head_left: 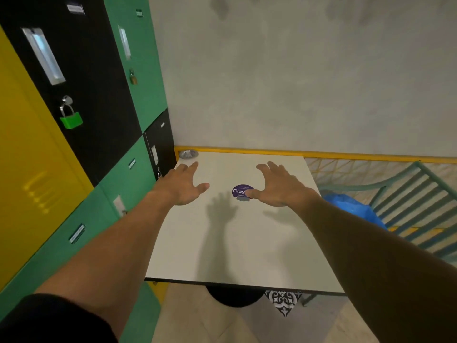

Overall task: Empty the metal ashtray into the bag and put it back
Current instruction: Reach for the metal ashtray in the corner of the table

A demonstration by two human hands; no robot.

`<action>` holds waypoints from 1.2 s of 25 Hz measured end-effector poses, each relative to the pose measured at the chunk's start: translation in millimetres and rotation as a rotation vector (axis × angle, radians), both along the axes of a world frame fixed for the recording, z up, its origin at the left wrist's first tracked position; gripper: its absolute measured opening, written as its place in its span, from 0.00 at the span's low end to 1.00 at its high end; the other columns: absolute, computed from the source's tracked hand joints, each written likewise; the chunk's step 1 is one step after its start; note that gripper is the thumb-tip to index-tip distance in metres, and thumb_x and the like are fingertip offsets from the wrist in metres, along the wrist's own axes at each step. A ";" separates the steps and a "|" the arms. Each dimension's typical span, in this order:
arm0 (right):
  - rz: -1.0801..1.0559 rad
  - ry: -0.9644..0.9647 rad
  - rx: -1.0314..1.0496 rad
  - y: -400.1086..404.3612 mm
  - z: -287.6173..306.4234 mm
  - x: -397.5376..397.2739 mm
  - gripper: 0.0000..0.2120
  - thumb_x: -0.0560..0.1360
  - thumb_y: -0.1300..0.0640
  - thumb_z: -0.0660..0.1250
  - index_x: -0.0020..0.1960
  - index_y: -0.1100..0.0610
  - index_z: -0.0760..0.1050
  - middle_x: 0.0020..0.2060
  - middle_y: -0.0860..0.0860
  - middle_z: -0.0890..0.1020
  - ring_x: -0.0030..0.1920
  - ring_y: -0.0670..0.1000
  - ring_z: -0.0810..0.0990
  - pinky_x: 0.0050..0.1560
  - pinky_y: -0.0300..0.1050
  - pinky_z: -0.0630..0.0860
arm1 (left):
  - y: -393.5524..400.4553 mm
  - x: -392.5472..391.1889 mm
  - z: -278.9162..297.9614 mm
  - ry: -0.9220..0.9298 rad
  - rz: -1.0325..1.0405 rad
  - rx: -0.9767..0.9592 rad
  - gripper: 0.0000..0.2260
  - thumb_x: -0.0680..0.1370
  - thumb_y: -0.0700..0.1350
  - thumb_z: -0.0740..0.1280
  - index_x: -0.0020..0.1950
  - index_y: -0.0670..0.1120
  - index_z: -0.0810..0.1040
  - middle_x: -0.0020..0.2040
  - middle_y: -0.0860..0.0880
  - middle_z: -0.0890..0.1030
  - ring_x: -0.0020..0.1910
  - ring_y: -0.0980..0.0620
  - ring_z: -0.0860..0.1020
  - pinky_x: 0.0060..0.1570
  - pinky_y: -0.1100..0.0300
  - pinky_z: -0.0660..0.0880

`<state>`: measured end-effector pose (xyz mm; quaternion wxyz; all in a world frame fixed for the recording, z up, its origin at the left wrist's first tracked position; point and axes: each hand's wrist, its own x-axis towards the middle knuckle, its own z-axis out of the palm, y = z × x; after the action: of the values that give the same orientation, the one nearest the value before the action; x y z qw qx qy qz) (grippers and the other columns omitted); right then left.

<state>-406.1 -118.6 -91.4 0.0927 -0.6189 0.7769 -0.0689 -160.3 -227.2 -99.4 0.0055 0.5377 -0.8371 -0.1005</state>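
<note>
The round metal ashtray (188, 153) sits on the far left corner of the white table (237, 243), against the yellow wall trim. My left hand (184, 185) hovers over the table just in front of the ashtray, fingers spread, holding nothing. Over the table's middle, my right hand (279, 186) is likewise spread and empty, its thumb over a purple round sticker (241, 190). A blue plastic bag (356, 209) lies to the right of the table, on or beside a green chair; my right forearm hides part of it.
Black, green and yellow lockers (99, 120) with padlocks stand close along the table's left side. A grey wall (296, 82) closes the far side. A green slatted metal chair (418, 206) is at the right. The table's black base (235, 297) shows below its near edge.
</note>
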 end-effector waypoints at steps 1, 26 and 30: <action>0.008 0.013 0.003 -13.6 -4.4 -4.1 0.43 0.70 0.30 0.62 0.78 0.49 0.54 0.78 0.51 0.56 0.77 0.58 0.53 0.72 0.63 0.59 | -12.0 -4.0 -4.6 0.000 0.003 0.009 0.38 0.76 0.69 0.55 0.80 0.53 0.47 0.80 0.45 0.55 0.77 0.38 0.57 0.72 0.36 0.61; 0.107 -0.007 0.231 -451.6 -181.9 -46.9 0.46 0.70 0.28 0.63 0.79 0.47 0.49 0.81 0.53 0.46 0.78 0.64 0.41 0.73 0.71 0.49 | -446.9 -58.5 -191.3 0.149 0.108 0.294 0.37 0.77 0.64 0.60 0.80 0.49 0.52 0.78 0.43 0.60 0.76 0.40 0.61 0.70 0.42 0.66; 0.109 -0.049 0.263 -501.1 -216.1 -49.6 0.48 0.68 0.29 0.65 0.79 0.45 0.48 0.81 0.51 0.42 0.78 0.64 0.39 0.72 0.75 0.49 | -497.7 -61.0 -228.3 0.227 0.190 0.313 0.33 0.78 0.62 0.60 0.79 0.49 0.56 0.76 0.40 0.64 0.74 0.38 0.64 0.67 0.45 0.66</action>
<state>-455.7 -619.7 -307.4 0.1954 -0.6407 0.7421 0.0236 -221.3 -725.0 -327.7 0.0258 0.5939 -0.7507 -0.2881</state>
